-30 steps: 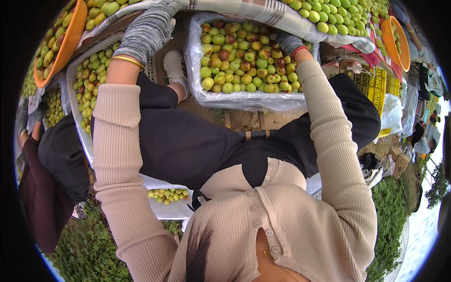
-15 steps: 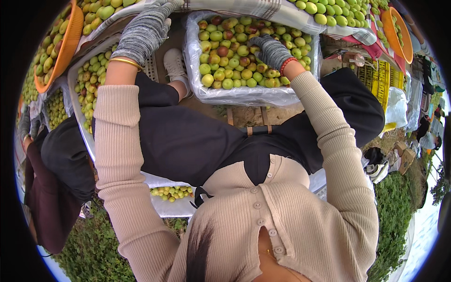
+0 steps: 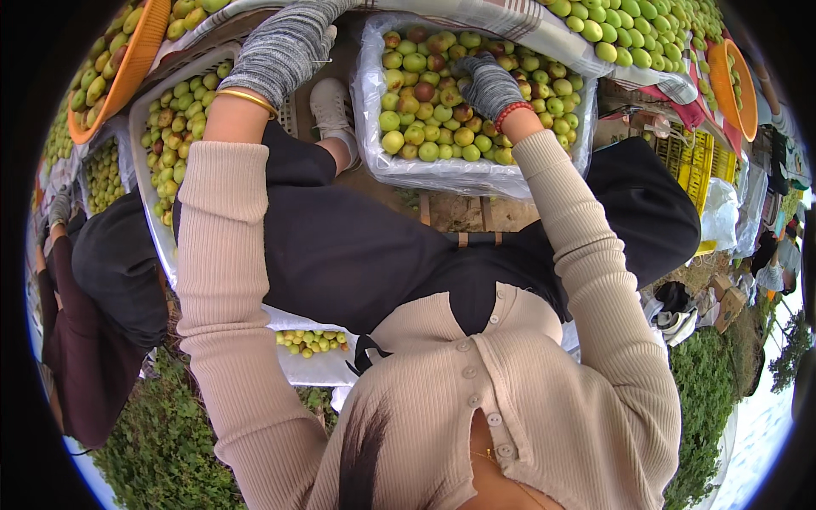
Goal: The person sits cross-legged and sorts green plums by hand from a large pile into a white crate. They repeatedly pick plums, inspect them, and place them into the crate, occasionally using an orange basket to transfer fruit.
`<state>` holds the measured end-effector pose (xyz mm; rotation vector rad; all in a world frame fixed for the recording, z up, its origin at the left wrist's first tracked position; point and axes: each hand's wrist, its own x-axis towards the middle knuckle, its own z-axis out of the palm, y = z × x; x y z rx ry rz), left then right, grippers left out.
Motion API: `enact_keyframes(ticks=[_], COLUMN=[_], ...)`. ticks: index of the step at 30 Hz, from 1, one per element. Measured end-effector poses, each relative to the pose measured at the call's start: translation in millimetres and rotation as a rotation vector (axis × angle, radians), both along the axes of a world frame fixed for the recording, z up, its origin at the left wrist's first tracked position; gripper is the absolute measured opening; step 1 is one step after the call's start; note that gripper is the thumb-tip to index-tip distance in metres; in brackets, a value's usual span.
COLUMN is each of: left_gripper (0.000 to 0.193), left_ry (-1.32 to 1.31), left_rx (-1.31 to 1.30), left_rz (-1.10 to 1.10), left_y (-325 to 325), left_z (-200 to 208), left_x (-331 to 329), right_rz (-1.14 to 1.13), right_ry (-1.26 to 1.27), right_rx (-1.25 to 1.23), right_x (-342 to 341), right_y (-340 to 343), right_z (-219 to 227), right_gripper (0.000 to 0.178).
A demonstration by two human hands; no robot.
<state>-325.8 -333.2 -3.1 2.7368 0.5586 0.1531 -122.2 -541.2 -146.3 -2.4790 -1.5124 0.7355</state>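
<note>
Mostly round fruit [image 3: 425, 91]; knit-gloved hands [image 3: 493, 87].

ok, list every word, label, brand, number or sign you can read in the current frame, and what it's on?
None readable.
Left hand and right hand, both gloved: no legible lettering.
Plastic-lined crate and fruit: none legible.
Cardboard box and yellow crate: too small to tell whether anything is printed.

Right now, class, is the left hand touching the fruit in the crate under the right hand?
Apart. In the head view, ground and the crate's plastic-lined edge show between the left hand and the fruit.
</note>
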Motion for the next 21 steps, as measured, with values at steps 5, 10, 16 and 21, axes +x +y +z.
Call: enact_keyframes(ticks=[5, 10, 16, 21], left_gripper=[0.039, 0.038, 0.037, 0.036], left_ry=[-0.020, -0.022, -0.018, -0.018], left_rx=[-0.044, -0.068, -0.116, -0.160], left_rz=[0.014, 0.009, 0.021, 0.028], left_y=[-1.2, -2.2, -3.6, -4.9], left_z=[-1.0, -1.5, -1.0, -2.0], left_x=[-2.0, -0.7, -2.0, -1.5], right_rz=[0.033, 0.151, 0.134, 0.123], right_ry=[-0.004, -0.024, 0.066, 0.072], right_rx=[0.013, -0.125, -0.192, -0.218], right_x=[-5.5, -3.3, 5.2, -6.7], right_y=[-25.8, -23.8, -6.1, -19.9], right_z=[-10.4, -11.8, -2.5, -4.4], right_gripper=[0.041, 0.044, 0.042, 0.046])
